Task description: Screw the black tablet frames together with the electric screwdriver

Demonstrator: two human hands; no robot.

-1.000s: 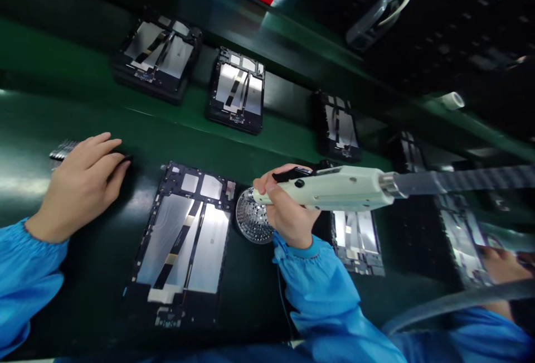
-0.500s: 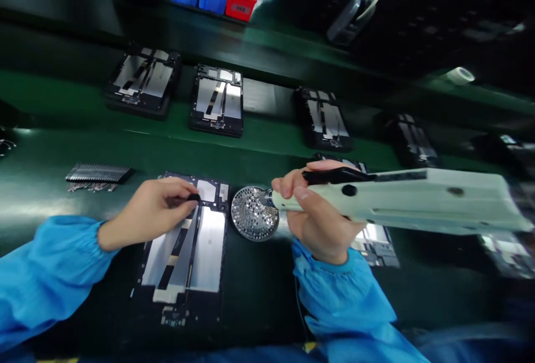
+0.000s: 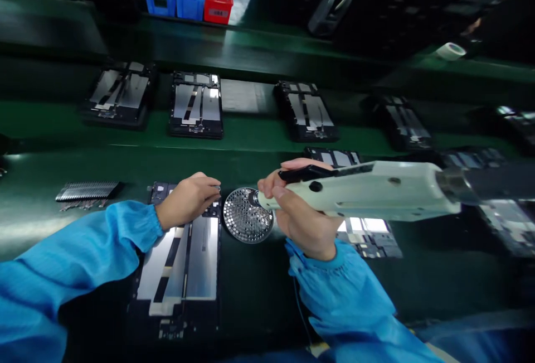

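My left hand [image 3: 188,201], fingertips drawn together, covers the tablet's [image 3: 204,265] one o'clock corner; can't tell if I grip anything. My right hand [image 3: 307,212] wraps the driver [image 3: 376,193], tip at the dish [image 3: 246,221], tablet's two o'clock. Driver partly hides another tablet [image 3: 370,243], dish's three. Comb strip [image 3: 87,190], dish's nine; bins [image 3: 190,3], eleven.

The dish [image 3: 251,240] sits on the bench [image 3: 259,296]. Immediately left of the dish lies a tablet [image 3: 203,262]; farther left, parts [image 3: 87,190]. A power tool [image 3: 368,193] extends rightward from the dish. Behind the dish lies a tablet row [image 3: 197,105]; farther behind, bins [image 3: 190,6].
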